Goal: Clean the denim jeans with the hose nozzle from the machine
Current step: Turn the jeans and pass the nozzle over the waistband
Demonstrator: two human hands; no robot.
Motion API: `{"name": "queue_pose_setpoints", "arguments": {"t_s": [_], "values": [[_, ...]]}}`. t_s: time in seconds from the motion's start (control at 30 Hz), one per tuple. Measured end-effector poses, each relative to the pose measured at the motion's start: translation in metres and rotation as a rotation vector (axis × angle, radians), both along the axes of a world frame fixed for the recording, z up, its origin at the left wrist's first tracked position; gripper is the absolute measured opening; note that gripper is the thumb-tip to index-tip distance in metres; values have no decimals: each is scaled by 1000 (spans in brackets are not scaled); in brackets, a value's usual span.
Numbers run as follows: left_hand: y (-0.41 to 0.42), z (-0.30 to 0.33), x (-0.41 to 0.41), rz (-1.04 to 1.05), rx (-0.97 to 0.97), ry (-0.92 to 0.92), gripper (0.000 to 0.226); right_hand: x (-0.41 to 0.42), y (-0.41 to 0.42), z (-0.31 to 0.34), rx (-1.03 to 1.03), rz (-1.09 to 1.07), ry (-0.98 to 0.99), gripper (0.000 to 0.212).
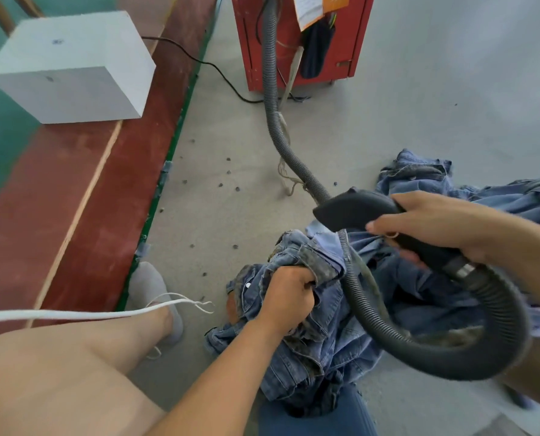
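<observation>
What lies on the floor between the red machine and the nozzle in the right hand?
In the head view, the corrugated grey hose runs across bare floor from the red machine to the nozzle gripped by the right hand.

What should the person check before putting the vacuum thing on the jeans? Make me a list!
1. Left hand has hold of the jeans: ok, its fingers are bunched round a fold of denim.
2. Right hand has the hose nozzle: ok, it grips the black handle.
3. Nozzle touches the denim: not ok, its tip is in the air above the jeans.
4. Denim lies flat for cleaning: not ok, it is crumpled in a heap.
5. Hose joins the red machine: ok, it runs up to it, though it loops round near the right hand.
6. Machine switched on: cannot tell.
</observation>
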State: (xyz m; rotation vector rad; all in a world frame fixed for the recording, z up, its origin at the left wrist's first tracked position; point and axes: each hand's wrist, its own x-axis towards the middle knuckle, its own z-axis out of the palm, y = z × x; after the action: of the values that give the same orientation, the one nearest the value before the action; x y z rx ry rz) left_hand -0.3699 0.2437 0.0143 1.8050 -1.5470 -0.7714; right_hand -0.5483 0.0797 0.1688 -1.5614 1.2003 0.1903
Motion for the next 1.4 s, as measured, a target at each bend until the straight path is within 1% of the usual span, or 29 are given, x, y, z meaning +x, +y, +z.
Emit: {"name": "queue_pose_setpoints", "arguments": {"t_s": [0.1, 0.17, 0.2, 0.27, 0.33, 0.37, 0.4, 0.43, 0.47, 0.5, 0.53, 0.6, 0.7, 0.8, 0.87, 0.9, 1.0, 1.07, 1.17, 1.27, 1.33, 1.4], "values": [[-3, -2, 3, 62, 2, 72, 27, -9, -4, 8, 57, 202, 131, 28], [-1, -5, 1, 50, 9, 92, 22, -4, 5, 1, 105, 259, 167, 26], [1, -7, -1, 28, 26, 89, 21, 1, 11, -5, 107, 236, 148, 25], [3, -9, -3, 0, 54, 107, 24, 12, 19, -17, 49, 148, 80, 24], [1, -8, -4, 57, 53, 191, 30, 13, 16, -21, -29, 53, 25, 24], [-2, -5, -3, 147, 85, 324, 29, 10, 11, -19, -43, 22, 7, 23], [-6, -2, -2, 271, 130, 532, 29, 5, 5, -15, -45, 23, -3, 24], [-9, 1, 1, 389, 171, 779, 30, -1, -1, -10, -43, 59, 2, 24], [-12, 5, 5, 479, 192, 1040, 32, -6, -6, -6, -42, 114, 23, 23], [-15, 7, 10, 525, 182, 1225, 33, -10, -8, -3, -47, 172, 53, 20], [-16, 9, 14, 538, 163, 1340, 32, -10, -8, -2, -59, 223, 86, 19], [-16, 15, 17, 517, 150, 1459, 32, -3, -1, -6, -86, 300, 132, 19], [-14, 19, 17, 497, 166, 1529, 33, 15, 13, -20, -129, 282, 97, 19], [-13, 20, 16, 465, 182, 1573, 34, 26, 18, -29, -254, 148, -2, 15], [-14, 22, 16, 471, 171, 1613, 35, 22, 14, -25, -278, 101, -40, 13], [-16, 22, 17, 491, 155, 1636, 36, 17, 9, -21, -264, 125, -34, 12], [-20, 25, 22, 544, 102, 1707, 35, 2, -2, -8, -191, 308, 70, 11], [-20, 24, 23, 538, 121, 1718, 35, 2, 2, -9, -171, 371, 109, 13], [-16, 24, 15, 496, 206, 1679, 36, 18, 16, -22, -186, 276, 1, 11], [-18, 25, 15, 538, 170, 1720, 40, 21, 15, -25, -202, 161, -69, 17], [-21, 24, 23, 609, 116, 1753, 43, 8, 2, -17, -154, 155, -57, 15], [-22, 25, 29, 634, 81, 1769, 43, -6, -8, -9, -110, 234, -12, 13]]}}
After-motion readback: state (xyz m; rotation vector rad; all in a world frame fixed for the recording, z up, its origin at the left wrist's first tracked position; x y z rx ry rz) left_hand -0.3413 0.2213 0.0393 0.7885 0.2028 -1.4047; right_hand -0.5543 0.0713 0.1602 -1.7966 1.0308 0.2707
